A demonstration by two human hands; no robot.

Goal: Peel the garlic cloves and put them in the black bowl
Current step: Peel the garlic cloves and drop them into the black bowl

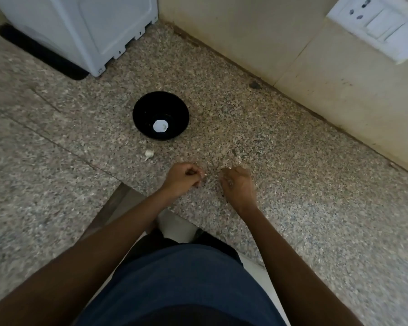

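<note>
Far left, up top: a white appliance point(85, 27) parked on the speckled granite counter point(292, 184), well out of the way, so probably just living there.

Next over, the black bowl point(161, 115), set a reach ahead of the hands, likely so cloves can be dropped in without shuffling anything. One white thing point(160, 126) already sitting in the bottom; looks like a peeled clove, too blurry to swear to it.

Just in front of the bowl, a garlic clove point(149, 154) lying loose on the counter, skin seemingly still on, waiting its turn close by.

Then the left hand point(183, 178), fingers curled in, pinching a small pale bit point(204, 176) at the fingertips. Clove or scrap of skin? Can't tell.

Right hand point(238, 187) just beside it, not touching, fingers curled down toward the counter. Whether anything's held in there, can't tell. Pale flecks around it, maybe peel.

Far right on the wall: switch plate point(377, 27).
</note>
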